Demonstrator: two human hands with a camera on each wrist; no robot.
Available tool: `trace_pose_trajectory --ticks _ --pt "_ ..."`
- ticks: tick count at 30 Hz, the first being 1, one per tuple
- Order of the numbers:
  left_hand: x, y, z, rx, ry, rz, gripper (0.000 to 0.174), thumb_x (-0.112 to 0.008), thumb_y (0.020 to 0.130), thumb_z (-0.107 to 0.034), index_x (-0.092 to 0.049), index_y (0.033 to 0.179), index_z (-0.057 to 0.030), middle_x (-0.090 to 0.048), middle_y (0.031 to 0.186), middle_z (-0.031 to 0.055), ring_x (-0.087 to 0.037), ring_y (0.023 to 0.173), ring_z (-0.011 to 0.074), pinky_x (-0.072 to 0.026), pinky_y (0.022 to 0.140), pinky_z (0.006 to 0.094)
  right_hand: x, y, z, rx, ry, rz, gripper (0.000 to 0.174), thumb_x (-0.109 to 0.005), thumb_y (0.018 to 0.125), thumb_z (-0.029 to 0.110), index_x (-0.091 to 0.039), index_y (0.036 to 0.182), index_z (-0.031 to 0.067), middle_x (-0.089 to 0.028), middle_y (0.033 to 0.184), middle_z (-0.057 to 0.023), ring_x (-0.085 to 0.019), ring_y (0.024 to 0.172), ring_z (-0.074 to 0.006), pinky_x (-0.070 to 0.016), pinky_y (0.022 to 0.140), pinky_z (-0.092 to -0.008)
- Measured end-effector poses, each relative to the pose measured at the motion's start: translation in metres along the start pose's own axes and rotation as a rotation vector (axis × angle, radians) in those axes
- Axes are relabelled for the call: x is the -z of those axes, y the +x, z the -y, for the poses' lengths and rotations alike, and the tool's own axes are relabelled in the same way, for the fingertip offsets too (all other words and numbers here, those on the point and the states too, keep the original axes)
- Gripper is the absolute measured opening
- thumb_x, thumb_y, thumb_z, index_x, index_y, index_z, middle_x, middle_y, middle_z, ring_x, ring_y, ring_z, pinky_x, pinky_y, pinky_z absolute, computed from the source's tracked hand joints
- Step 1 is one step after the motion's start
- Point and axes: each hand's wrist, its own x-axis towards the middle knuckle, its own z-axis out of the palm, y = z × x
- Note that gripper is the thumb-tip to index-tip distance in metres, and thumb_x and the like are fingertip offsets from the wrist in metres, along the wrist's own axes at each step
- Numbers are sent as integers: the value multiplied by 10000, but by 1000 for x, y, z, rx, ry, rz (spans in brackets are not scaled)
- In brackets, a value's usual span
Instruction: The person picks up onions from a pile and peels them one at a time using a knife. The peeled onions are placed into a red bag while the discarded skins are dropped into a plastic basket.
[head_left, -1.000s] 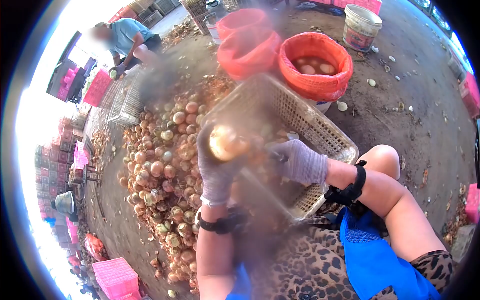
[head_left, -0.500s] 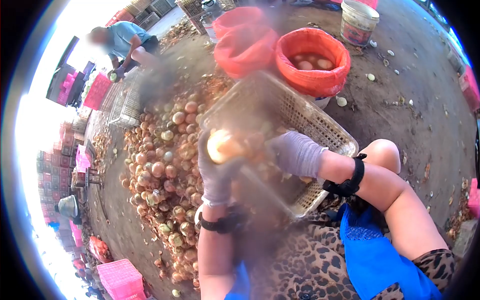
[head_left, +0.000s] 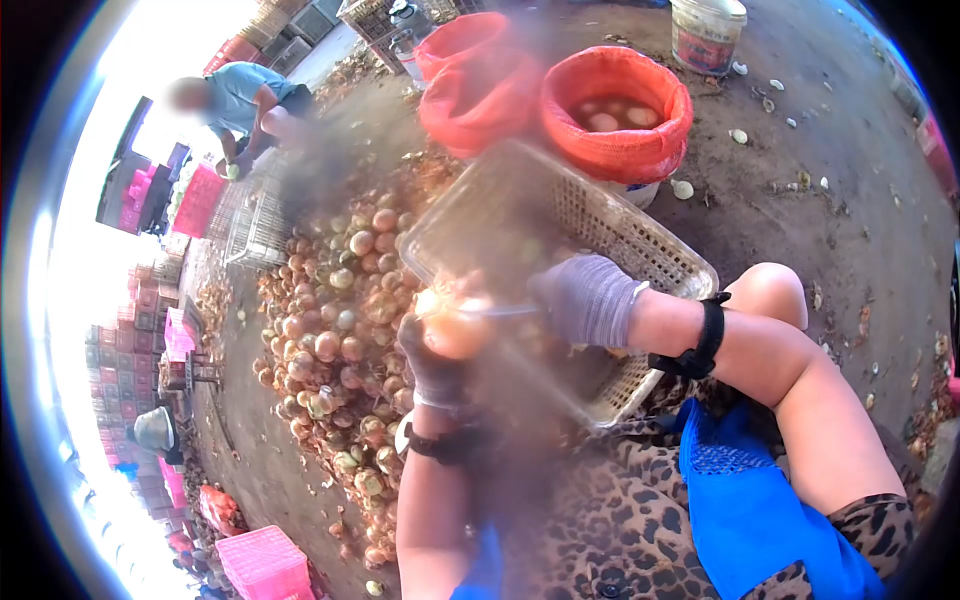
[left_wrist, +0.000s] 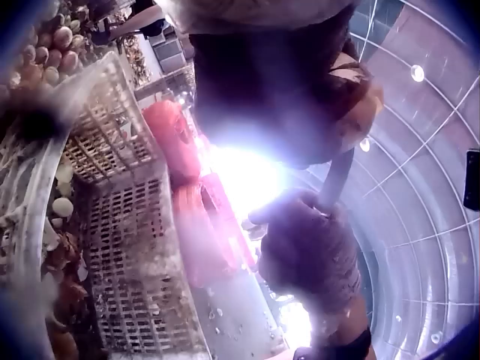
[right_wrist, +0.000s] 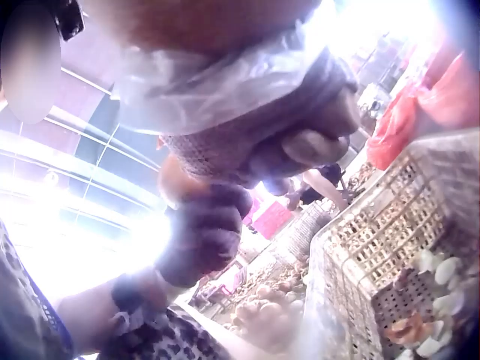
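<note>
Onion point(head_left: 458, 332) is in the left hand point(head_left: 432, 374), raised, overlapping the crate's point(head_left: 625, 238) 8 o'clock edge in head view; onion pile point(head_left: 330, 345) off at its 9 o'clock, right hand point(head_left: 590, 300) at its 3. Left fingers look curled round the onion from below; right hand is a fist round a knife point(left_wrist: 339, 178), handle hidden. Step, as I read it: trimming or peeling, blade brought to the onion; glare and blur hide whether the edge touches. Next move probably calls for a firm left hold and a short, controlled stroke, left hand out of the blade's line. Onion is roundish, no clear long axis; root and neck ends washed out, can't tell which way it points. Knife's long axis runs about 9-to-3, head view, blade toward 9.
</note>
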Motion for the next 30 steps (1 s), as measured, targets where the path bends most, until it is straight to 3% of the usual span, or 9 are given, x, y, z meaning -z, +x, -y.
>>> trace_pose_trajectory --ticks 4,7,13,14,16,19,22,25,30 --pt "-6 1 0 -84 223 -37 877 -456 837 -710 -512 1267 52 -623 1052 136 -617 899 211 -524 790 325 -8 2 -3 3 -33 -36 102 -654 743 179 -659 775 83 -661 678 -157 -666 644 -364 -519 578 -448" --pt "-13 1 9 -119 75 -137 568 -714 763 -219 -505 1207 67 -623 959 88 -603 893 159 -495 747 333 -7 3 -2 62 -52 -52 110 -663 740 188 -659 766 82 -657 667 -149 -667 640 -357 -519 573 -444" --pt "10 7 19 49 -265 172 847 -587 771 -644 -483 1268 34 -619 1051 129 -610 936 218 -512 795 339 -20 15 -7 138 46 212 129 -675 762 150 -736 817 51 -713 805 -131 -684 727 -322 -528 673 -429" --pt "-8 6 14 -126 195 25 932 -466 754 -776 -504 1231 23 -630 1012 152 -635 841 225 -535 702 343 -45 21 -18 135 302 211 134 -673 774 158 -735 811 45 -712 803 -130 -681 728 -324 -527 674 -424" --pt "-13 7 13 -162 188 11 931 -472 749 -791 -524 1190 29 -628 983 167 -629 765 220 -526 624 326 -56 18 -18 59 650 224 205 -648 834 216 -725 842 26 -704 795 -142 -679 753 -308 -526 688 -393" --pt "-13 11 17 -47 -126 -81 944 -466 737 -817 -548 1134 36 -629 862 169 -595 609 209 -485 489 295 -60 17 -18 171 228 -1 230 -634 848 218 -708 946 24 -699 811 -150 -681 765 -280 -523 705 -372" --pt "-2 16 25 40 -113 -96 951 -456 733 -833 -553 1095 41 -603 694 138 -535 463 192 -421 380 270 -21 -4 5 92 527 -364 282 -637 852 229 -668 1044 25 -691 827 -167 -678 757 -277 -522 723 -369" --pt "-33 3 17 75 143 -5 972 -472 698 -857 -543 1074 37 -533 527 95 -449 333 165 -322 285 254 -2 -6 11 23 725 -315 269 -627 864 220 -648 1049 26 -688 831 -136 -669 753 -241 -523 716 -356" --pt "-39 -1 9 134 274 161 997 -511 661 -870 -529 1146 1 -584 611 117 -489 367 163 -378 311 233 -26 14 -10 15 950 -215 172 -632 856 143 -648 970 14 -656 783 -62 -630 701 -148 -510 637 -307"
